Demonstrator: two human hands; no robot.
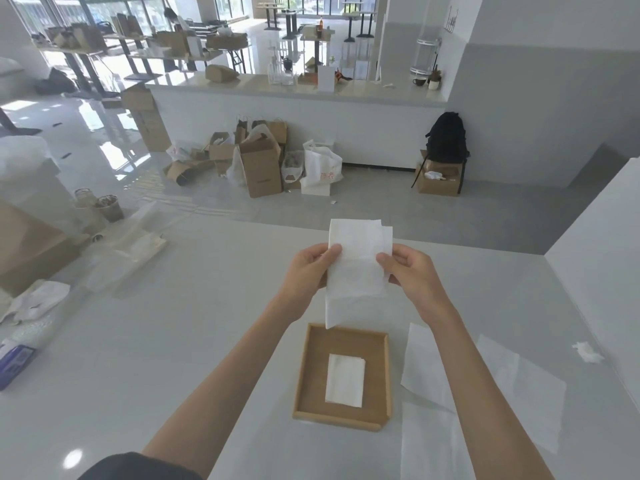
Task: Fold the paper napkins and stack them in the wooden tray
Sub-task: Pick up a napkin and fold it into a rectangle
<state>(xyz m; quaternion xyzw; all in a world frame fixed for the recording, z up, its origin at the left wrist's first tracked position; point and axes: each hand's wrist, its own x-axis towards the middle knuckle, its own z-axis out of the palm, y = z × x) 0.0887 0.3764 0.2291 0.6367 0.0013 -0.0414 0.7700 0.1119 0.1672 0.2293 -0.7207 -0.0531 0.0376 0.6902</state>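
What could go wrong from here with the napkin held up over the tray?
The napkin is pinched only at its side edges by the left hand and right hand, so its hanging lower part may fold crooked. Its top layers already look misaligned. The folded napkin lies off-centre in the wooden tray, so the stack may end up skewed. Loose unfolded napkins beside the tray could be brushed by the right forearm.
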